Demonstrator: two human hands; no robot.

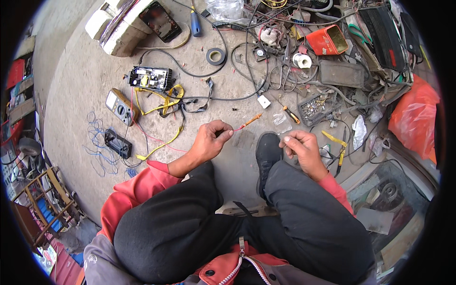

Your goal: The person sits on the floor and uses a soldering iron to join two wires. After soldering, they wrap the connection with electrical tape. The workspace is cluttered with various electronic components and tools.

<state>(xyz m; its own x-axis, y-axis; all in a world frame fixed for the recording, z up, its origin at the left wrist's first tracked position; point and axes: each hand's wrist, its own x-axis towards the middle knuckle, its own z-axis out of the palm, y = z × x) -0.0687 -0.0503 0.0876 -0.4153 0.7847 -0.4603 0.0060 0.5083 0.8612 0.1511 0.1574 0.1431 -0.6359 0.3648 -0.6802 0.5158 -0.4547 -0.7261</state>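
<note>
Over the concrete floor, my left hand (212,138) pinches a thin pink wire with an orange, pointed rod (251,121) at its far end. My right hand (303,149) is above my right shoe, its thumb and fingers pressed together; whatever is between them is too small to name. Left of the hands lies a yellow-grey multimeter (119,107) with thin leads. Beyond it sits a black casing with an exposed circuit board (151,79), a yellow strap (176,95) beside it. A black plastic cover (118,144) rests near tangled blue wire (97,147).
A roll of black tape (215,56), a blue-handled screwdriver (195,23) and a phone (160,22) are farther off. Scissors (286,59), a solder spool (302,61), a red box (327,40) and cables crowd the right. Yellow-handled pliers (340,146) lie beside my right hand.
</note>
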